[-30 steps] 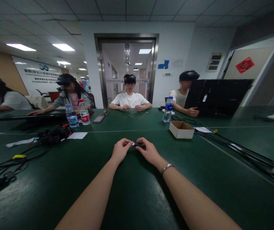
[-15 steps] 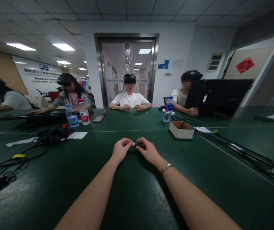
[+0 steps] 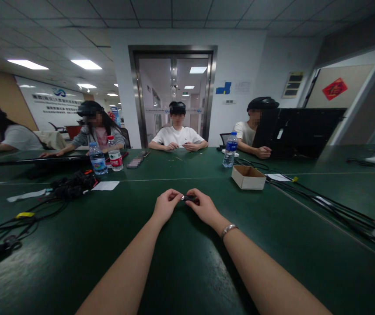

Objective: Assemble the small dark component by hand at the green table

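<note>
My left hand [image 3: 166, 204] and my right hand [image 3: 203, 205] meet over the dark green table [image 3: 187, 262], both pinching a small dark object [image 3: 188, 198] with a shiny end between their fingertips. The object is too small to name. Both hands rest low on the tabletop, fingers curled. A silver bracelet [image 3: 228, 229] sits on my right wrist.
A small open cardboard box [image 3: 248, 177] stands to the right beyond my hands. Water bottles [image 3: 98, 158] and a tangle of black cables and gear [image 3: 72, 184] lie at the left. More cables [image 3: 331, 205] run along the right. Several people sit across the table.
</note>
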Tool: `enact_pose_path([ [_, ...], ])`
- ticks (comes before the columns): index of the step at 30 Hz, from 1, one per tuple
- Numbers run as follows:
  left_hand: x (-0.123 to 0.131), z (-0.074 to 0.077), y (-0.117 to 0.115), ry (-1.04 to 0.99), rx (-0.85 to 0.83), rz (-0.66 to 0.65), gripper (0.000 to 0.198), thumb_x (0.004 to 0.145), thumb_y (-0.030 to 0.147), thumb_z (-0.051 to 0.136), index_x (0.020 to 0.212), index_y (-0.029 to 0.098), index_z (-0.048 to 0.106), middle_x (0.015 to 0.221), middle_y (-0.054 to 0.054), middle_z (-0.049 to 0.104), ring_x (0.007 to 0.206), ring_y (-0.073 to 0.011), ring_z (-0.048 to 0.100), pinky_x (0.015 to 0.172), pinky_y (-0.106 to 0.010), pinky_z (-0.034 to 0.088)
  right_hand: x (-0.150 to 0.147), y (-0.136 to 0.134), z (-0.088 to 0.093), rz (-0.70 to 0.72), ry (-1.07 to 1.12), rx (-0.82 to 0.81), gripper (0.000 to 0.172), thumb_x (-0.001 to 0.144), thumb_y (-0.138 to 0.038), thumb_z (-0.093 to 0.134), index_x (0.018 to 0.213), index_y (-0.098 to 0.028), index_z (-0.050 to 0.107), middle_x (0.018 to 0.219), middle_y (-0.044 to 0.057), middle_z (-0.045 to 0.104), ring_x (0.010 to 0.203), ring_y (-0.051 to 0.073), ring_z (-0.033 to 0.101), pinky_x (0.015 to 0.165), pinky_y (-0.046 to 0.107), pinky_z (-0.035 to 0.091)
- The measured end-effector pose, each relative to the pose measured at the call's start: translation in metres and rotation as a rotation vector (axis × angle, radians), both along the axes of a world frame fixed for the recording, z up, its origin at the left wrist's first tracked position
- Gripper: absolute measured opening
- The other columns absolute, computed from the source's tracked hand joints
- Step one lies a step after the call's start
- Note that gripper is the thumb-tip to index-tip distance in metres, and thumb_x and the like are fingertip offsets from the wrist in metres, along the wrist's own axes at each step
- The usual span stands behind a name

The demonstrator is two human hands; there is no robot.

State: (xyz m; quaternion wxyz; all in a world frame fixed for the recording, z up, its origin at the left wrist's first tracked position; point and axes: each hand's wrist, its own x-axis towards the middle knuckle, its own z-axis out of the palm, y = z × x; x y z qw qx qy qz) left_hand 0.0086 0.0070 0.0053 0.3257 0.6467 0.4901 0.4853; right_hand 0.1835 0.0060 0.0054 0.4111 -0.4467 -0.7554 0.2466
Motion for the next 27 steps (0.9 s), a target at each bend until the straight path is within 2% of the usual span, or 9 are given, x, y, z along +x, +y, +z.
enact_pose_path([
  [5,0.0,0.004,-0.002,-0.047,0.007,-0.049,0.019,0.074,0.031,0.064,0.089,0.019,0.067,0.09,-0.004,0.069,0.085,-0.0178,0.064,0.08,-0.03,0.049,0.001,0.0,0.0,-0.003,0.01,-0.011,0.019,0.078,-0.026,0.059,0.097,-0.022,0.059,0.092,0.0,0.064,0.079,0.013,0.058,0.074,0.029,0.046],
  [13,0.001,0.006,-0.004,-0.126,-0.025,-0.09,0.016,0.071,0.017,0.066,0.086,0.017,0.068,0.094,-0.006,0.07,0.092,-0.019,0.064,0.089,-0.036,0.049,0.001,-0.001,0.001,-0.026,-0.023,-0.034,0.018,0.081,-0.029,0.056,0.097,-0.022,0.06,0.084,0.0,0.064,0.075,0.014,0.057,0.072,0.029,0.045],
  [15,0.002,0.007,-0.005,-0.162,-0.022,-0.111,0.02,0.071,0.016,0.066,0.091,0.017,0.067,0.097,-0.007,0.069,0.094,-0.0194,0.064,0.091,-0.037,0.048,0.002,-0.001,0.001,-0.026,-0.016,-0.04,0.018,0.081,-0.03,0.055,0.097,-0.022,0.06,0.085,0.001,0.064,0.076,0.015,0.058,0.074,0.03,0.045],
  [18,0.002,0.007,-0.005,-0.221,-0.004,-0.12,0.037,0.072,0.017,0.067,0.109,0.02,0.061,0.111,-0.01,0.065,0.093,-0.0184,0.064,0.09,-0.038,0.049,0.001,-0.001,0.001,-0.035,-0.011,-0.04,0.019,0.082,-0.031,0.055,0.098,-0.022,0.06,0.086,0.001,0.064,0.078,0.015,0.058,0.075,0.031,0.045],
  [21,0.001,0.003,-0.002,-0.196,-0.026,-0.048,0.046,0.075,0.029,0.068,0.119,0.023,0.054,0.122,-0.012,0.059,0.087,-0.0169,0.065,0.083,-0.035,0.051,0.0,-0.001,0.002,-0.037,-0.009,-0.046,0.019,0.083,-0.031,0.054,0.099,-0.022,0.059,0.086,0.001,0.064,0.077,0.015,0.058,0.074,0.03,0.045],
  [24,0.0,-0.003,0.003,-0.146,-0.11,0.005,0.039,0.078,0.041,0.062,0.109,0.017,0.058,0.105,-0.011,0.065,0.08,-0.017,0.064,0.071,-0.03,0.051,0.001,-0.002,0.002,-0.033,-0.01,-0.052,0.019,0.083,-0.031,0.054,0.099,-0.022,0.059,0.086,0.001,0.064,0.076,0.015,0.058,0.073,0.03,0.045],
  [27,-0.001,-0.005,0.005,-0.093,-0.138,-0.029,0.032,0.079,0.044,0.059,0.09,0.014,0.063,0.082,-0.007,0.066,0.074,-0.0165,0.062,0.066,-0.028,0.049,0.001,-0.002,0.002,-0.025,-0.021,-0.052,0.018,0.083,-0.031,0.054,0.098,-0.022,0.059,0.085,0.001,0.064,0.075,0.015,0.057,0.071,0.03,0.044],
])
